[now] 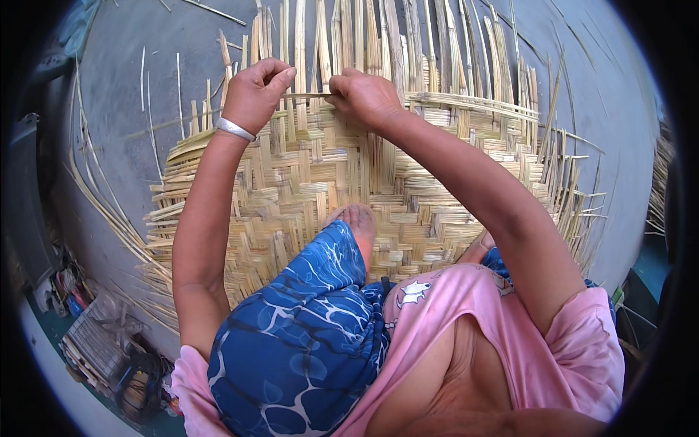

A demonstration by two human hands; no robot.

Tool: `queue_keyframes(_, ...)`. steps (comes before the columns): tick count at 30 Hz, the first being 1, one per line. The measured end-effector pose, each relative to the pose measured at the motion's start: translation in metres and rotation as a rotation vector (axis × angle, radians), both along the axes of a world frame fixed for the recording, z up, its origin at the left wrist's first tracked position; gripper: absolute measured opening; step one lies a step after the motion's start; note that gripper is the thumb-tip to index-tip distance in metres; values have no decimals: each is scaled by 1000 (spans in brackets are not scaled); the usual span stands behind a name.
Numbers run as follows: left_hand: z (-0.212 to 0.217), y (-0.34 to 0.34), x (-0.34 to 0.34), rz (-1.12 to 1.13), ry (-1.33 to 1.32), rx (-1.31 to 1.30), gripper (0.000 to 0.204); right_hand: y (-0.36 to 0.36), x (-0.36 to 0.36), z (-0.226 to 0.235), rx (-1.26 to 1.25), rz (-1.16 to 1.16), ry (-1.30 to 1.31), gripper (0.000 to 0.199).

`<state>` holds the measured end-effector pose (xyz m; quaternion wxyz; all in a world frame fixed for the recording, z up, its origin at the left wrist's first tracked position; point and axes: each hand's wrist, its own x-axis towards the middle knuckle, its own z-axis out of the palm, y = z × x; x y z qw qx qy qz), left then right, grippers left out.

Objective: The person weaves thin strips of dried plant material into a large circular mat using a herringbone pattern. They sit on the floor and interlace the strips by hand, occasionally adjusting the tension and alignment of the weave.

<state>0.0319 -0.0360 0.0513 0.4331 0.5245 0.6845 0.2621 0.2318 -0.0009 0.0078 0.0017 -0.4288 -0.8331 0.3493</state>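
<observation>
A half-woven mat (313, 171) of flat, straw-coloured split cane or reed lies on the floor, its unwoven strips (378, 36) fanning out beyond the far edge. Between my hands a thin darker cane strip (309, 95) runs crosswise over those upright strips. My left hand (255, 93), with a silver bracelet at the wrist, is closed, thumb and forefinger pinched; the strip comes out at its lower side. My right hand (366, 98) grips the strip between thumb and curled fingers at the mat's far edge. Its other fingertips are hidden.
My bare foot (357, 222) rests on the mat. Loose cane strips (109, 189) lie along the left on the grey floor (124, 80). Several strip ends (582, 197) stick out at the right side. A wire rack (98, 339) and clutter stand at the lower left.
</observation>
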Motion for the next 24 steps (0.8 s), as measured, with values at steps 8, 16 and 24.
queue_keyframes(8,-53,10,-7,120,-131,-270,25,-5,-5,-4,3,-253,74,13)
queue_keyframes(16,-61,48,4,47,44,-309,53,0,0,5,-156,-390,125,18)
queue_keyframes(24,-62,53,14,96,-245,-382,24,-3,1,-13,-173,-491,253,17)
